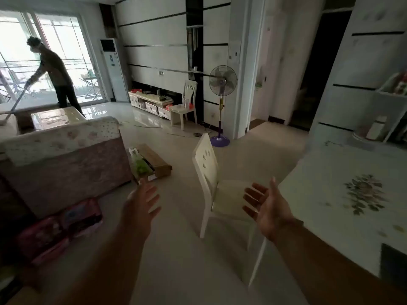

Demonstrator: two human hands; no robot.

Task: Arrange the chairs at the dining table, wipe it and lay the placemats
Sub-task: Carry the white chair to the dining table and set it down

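A white dining chair (pixel 207 170) stands on the floor in the middle, its seat turned toward the dining table (pixel 330 183) at the right, a little apart from the table's edge. The table carries a pale cloth with a flower print. My left hand (pixel 141 201) is open in the air, left of the chair's back and not touching it. My right hand (pixel 267 205) is open, palm up, over the near edge of the chair's seat, holding nothing. A second white chair (pixel 186 104) stands far off by the wall, with small items on its seat.
A sofa (pixel 63 164) fills the left side, with pink packages (pixel 59 227) on the floor at its foot and a cardboard box (pixel 152 161) beside it. A standing fan (pixel 221 106) is behind the chair. A person mops near the balcony door (pixel 50 69). A shelf (pixel 387 106) stands beyond the table.
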